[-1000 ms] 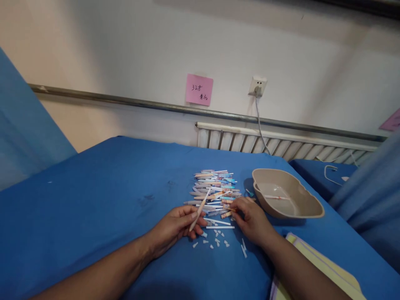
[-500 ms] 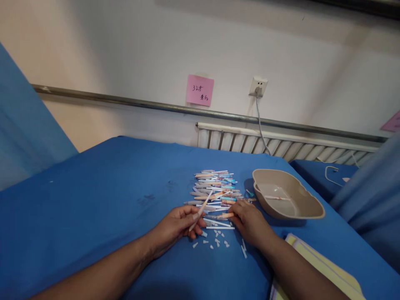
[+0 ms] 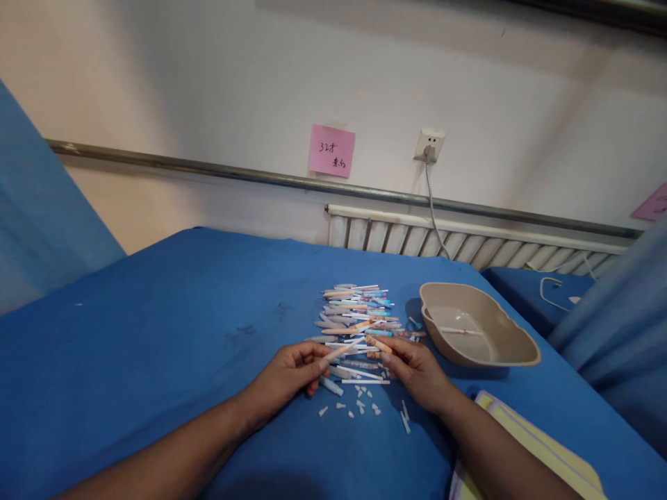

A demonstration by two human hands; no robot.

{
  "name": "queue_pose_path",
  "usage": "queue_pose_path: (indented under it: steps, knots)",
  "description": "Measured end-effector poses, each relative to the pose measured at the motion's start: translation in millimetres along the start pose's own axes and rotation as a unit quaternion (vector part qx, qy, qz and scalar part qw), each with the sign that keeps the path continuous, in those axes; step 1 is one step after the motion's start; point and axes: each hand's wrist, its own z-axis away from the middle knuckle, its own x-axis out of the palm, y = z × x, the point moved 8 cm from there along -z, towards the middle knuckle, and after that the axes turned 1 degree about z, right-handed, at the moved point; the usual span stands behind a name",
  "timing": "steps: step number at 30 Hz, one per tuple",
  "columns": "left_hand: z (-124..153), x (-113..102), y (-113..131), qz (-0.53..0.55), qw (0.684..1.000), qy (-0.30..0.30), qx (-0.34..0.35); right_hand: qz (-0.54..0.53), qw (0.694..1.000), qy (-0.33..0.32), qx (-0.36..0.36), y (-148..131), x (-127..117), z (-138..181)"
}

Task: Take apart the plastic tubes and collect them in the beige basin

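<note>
A heap of thin pen-like sticks [image 3: 359,316], white, orange and blue, lies on the blue cloth. My left hand [image 3: 289,378] pinches a pale stick [image 3: 341,349] that points up and to the right. My right hand [image 3: 417,371] is closed on a short orange-tipped stick [image 3: 379,344], its tip close to the end of the left one. Several small white caps [image 3: 359,406] are scattered on the cloth between my wrists. A beige kidney-shaped tray [image 3: 479,333] stands to the right, with one stick inside it.
The blue-covered table [image 3: 156,333] stretches left and toward the wall. A radiator [image 3: 469,239] and a wall socket with a cable [image 3: 430,146] are behind it. A pink note [image 3: 332,150] hangs on the wall. A yellow-striped cloth [image 3: 542,444] lies at the front right.
My right hand has lifted an orange-tipped stick out of the heap toward the left hand. The left hand has tilted its stick flatter, bringing the two ends close together.
</note>
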Motion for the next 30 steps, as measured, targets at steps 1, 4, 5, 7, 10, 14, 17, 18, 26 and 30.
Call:
queue_pose_path:
  steps: [1, 4, 5, 7, 10, 14, 17, 18, 26, 30]
  knots:
    - [0.3, 0.5, 0.4, -0.004, 1.0, 0.0, -0.001, 0.002, 1.0, 0.0, -0.005, -0.3, 0.0, -0.1]
    - [0.7, 1.3, 0.7, -0.013, 1.0, 0.0, -0.007, 0.01, 0.999, -0.008, -0.033, -3.5, 0.4, -0.7]
    - [0.6, 1.2, 0.6, -0.016, 1.0, -0.001, -0.008, 0.014, 0.999, -0.011, -0.043, -4.8, 0.6, -0.8]
    - [0.3, 1.0, 0.7, -0.028, 1.0, -0.008, -0.006, 0.024, 0.998, -0.012, -0.06, -6.9, 0.2, -0.8]
    - [-0.1, 0.2, 0.8, -0.063, 0.998, -0.021, 0.0, 0.036, 0.997, -0.012, -0.073, -7.8, -0.7, -0.1]
    - [0.2, -2.3, 3.1, -0.107, 0.994, -0.021, 0.01, 0.042, 0.997, -0.02, -0.067, -8.9, -0.8, 1.8]
    - [1.6, -2.4, 2.5, -0.118, 0.993, -0.018, -0.002, 0.036, 0.998, -0.034, -0.047, -11.6, 3.0, 4.3]
    - [2.4, -1.6, 1.4, -0.118, 0.993, -0.02, -0.009, 0.031, 0.998, -0.043, -0.04, -12.9, 5.8, 5.4]
    - [7.6, 8.2, -3.8, -0.059, 0.997, -0.038, -0.022, -0.01, 0.997, -0.075, -0.026, -20.0, 22.5, 11.5]
    - [8.2, 12.2, -6.3, -0.013, 0.998, -0.047, -0.043, 0.0, 0.997, -0.073, -0.029, -22.1, 23.1, 12.3]
